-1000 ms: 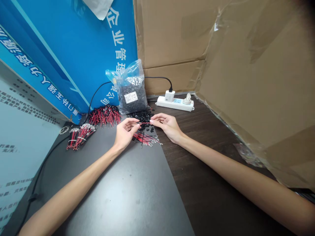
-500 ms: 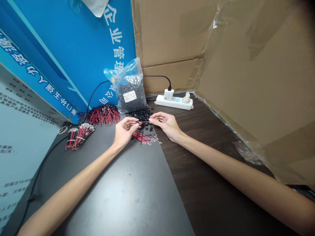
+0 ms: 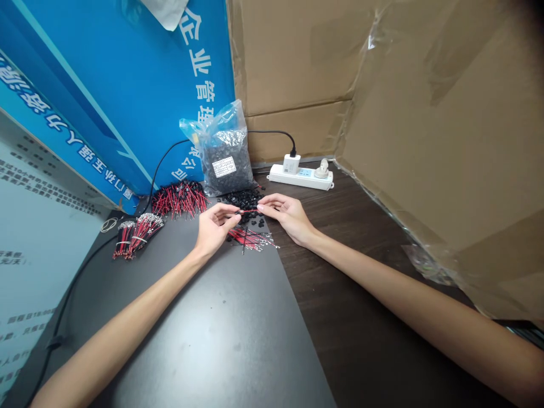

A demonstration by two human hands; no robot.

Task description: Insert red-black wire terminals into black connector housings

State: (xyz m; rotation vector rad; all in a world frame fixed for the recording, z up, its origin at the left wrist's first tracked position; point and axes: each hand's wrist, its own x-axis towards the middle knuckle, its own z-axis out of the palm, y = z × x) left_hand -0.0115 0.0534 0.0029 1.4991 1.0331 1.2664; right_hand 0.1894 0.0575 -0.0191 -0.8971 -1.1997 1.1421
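Observation:
A thin red wire (image 3: 250, 211) stretches between my two hands above a pile of small black plastic connector housings (image 3: 243, 198). My right hand (image 3: 289, 220) pinches one end of it between thumb and forefinger. The fingers of my left hand (image 3: 215, 228) are closed at the other end, on what looks like a small black connector housing, mostly hidden by the fingertips. Below the hands lies a loose bunch of red and black wires (image 3: 255, 239) with metal tips. A heap of red wires with black ends (image 3: 181, 199) is left of my left hand.
Two banded wire bundles (image 3: 138, 235) lie at the left. Behind the heaps stands a clear bag (image 3: 227, 161) full of black pieces. A white power strip (image 3: 301, 177) with plugs sits at the back, before cardboard walls (image 3: 297, 62). A black cable (image 3: 80, 272) runs along the left.
Both hands stay almost in place. The left fingertips have shifted very slightly, and the red wire between the hands sits a little differently.

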